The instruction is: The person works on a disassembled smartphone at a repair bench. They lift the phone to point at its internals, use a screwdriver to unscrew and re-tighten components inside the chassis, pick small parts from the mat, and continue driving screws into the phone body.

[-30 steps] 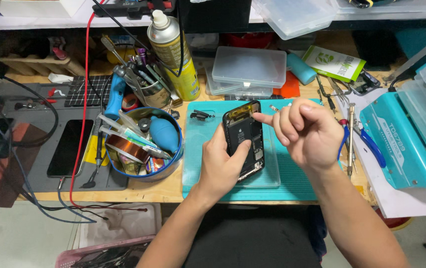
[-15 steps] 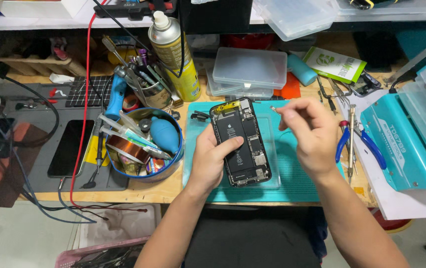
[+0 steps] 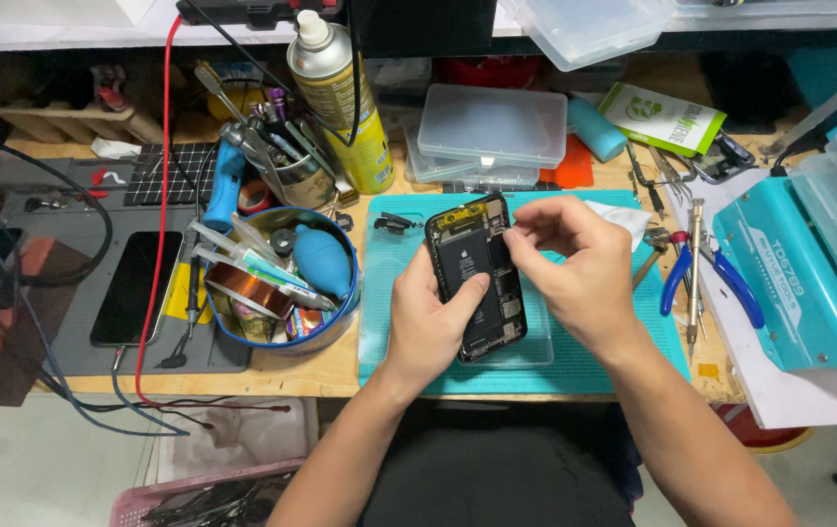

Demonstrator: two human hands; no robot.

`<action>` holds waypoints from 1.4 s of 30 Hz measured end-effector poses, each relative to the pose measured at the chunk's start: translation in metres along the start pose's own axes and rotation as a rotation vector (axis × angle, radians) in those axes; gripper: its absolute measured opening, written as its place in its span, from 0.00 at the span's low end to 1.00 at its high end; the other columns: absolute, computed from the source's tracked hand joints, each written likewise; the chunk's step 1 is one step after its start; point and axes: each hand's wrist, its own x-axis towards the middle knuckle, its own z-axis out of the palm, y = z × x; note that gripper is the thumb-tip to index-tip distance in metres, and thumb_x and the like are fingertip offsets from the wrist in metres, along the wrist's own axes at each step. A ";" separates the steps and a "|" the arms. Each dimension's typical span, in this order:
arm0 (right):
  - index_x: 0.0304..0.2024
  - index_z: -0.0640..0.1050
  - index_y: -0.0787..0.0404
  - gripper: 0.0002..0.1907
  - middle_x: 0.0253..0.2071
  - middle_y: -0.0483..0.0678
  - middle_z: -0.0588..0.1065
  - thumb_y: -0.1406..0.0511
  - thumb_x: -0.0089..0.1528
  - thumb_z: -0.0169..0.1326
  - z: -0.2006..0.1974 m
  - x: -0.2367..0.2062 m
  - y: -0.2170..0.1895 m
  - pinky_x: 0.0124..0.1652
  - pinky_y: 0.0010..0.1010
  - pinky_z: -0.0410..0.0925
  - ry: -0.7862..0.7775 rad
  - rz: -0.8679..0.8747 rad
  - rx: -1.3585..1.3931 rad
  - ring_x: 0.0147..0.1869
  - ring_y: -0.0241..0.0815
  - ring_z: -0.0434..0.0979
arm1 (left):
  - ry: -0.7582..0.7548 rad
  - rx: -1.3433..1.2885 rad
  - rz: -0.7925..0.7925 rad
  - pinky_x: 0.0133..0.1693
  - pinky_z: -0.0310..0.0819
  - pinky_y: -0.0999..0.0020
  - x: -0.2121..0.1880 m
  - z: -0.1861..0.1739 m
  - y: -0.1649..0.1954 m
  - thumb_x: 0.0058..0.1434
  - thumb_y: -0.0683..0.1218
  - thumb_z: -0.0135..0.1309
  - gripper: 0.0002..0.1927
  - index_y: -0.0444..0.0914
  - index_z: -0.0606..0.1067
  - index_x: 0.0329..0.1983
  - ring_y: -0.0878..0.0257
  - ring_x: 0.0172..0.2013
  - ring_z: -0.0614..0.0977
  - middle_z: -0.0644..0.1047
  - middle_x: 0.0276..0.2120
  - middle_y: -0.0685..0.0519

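Gripping opened black phone (image 3: 475, 278) in left hand (image 3: 430, 327), innards exposed, right hand (image 3: 574, 265) pinching its upper edge

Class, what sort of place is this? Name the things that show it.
Probably a phone repair bench: an opened phone on a teal work mat, blue-handled pliers and a tin of small tools.
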 end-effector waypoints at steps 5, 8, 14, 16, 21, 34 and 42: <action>0.46 0.80 0.68 0.08 0.38 0.43 0.78 0.73 0.64 0.60 -0.006 0.001 0.006 0.42 0.20 0.72 -0.031 0.131 0.114 0.41 0.28 0.77 | -0.029 -0.108 -0.068 0.51 0.79 0.69 0.003 -0.004 -0.002 0.64 0.33 0.55 0.19 0.29 0.70 0.58 0.65 0.48 0.83 0.80 0.48 0.49; 0.47 0.79 0.68 0.09 0.39 0.43 0.78 0.73 0.64 0.59 -0.008 0.002 0.007 0.44 0.19 0.73 -0.050 0.140 0.189 0.42 0.27 0.77 | -0.044 -0.136 -0.092 0.51 0.79 0.69 0.003 -0.006 -0.002 0.63 0.33 0.55 0.20 0.29 0.70 0.59 0.65 0.48 0.83 0.81 0.48 0.48; 0.48 0.79 0.68 0.10 0.40 0.43 0.78 0.74 0.64 0.59 -0.009 0.004 0.005 0.46 0.20 0.74 -0.064 0.160 0.260 0.44 0.29 0.78 | -0.043 -0.254 -0.191 0.51 0.78 0.67 0.008 -0.011 -0.006 0.62 0.33 0.56 0.19 0.29 0.71 0.57 0.63 0.47 0.83 0.81 0.48 0.48; 0.48 0.79 0.69 0.10 0.40 0.44 0.78 0.74 0.64 0.59 -0.010 0.005 0.004 0.46 0.20 0.74 -0.065 0.156 0.252 0.43 0.29 0.78 | -0.036 -0.319 -0.227 0.52 0.78 0.66 0.009 -0.012 -0.007 0.61 0.33 0.55 0.20 0.29 0.72 0.57 0.62 0.48 0.83 0.81 0.49 0.47; 0.51 0.78 0.66 0.12 0.39 0.47 0.81 0.70 0.65 0.55 -0.017 0.003 0.004 0.42 0.23 0.76 -0.112 0.251 0.280 0.40 0.31 0.81 | 0.008 -0.496 -0.264 0.52 0.77 0.64 0.013 -0.012 -0.010 0.62 0.33 0.54 0.19 0.30 0.71 0.57 0.60 0.48 0.82 0.80 0.49 0.47; 0.53 0.80 0.71 0.16 0.42 0.49 0.81 0.67 0.67 0.55 -0.025 -0.002 0.039 0.40 0.29 0.76 -0.171 0.438 0.525 0.42 0.37 0.81 | -0.059 -0.475 -0.378 0.46 0.82 0.58 0.013 -0.013 -0.007 0.68 0.40 0.52 0.16 0.34 0.71 0.58 0.58 0.48 0.83 0.79 0.50 0.48; 0.57 0.74 0.70 0.21 0.45 0.46 0.78 0.71 0.62 0.58 -0.023 -0.007 0.029 0.41 0.26 0.74 -0.205 0.340 0.489 0.45 0.34 0.79 | 0.048 -0.514 -0.360 0.45 0.83 0.61 0.012 -0.005 -0.020 0.67 0.38 0.55 0.13 0.32 0.73 0.53 0.58 0.45 0.84 0.81 0.47 0.46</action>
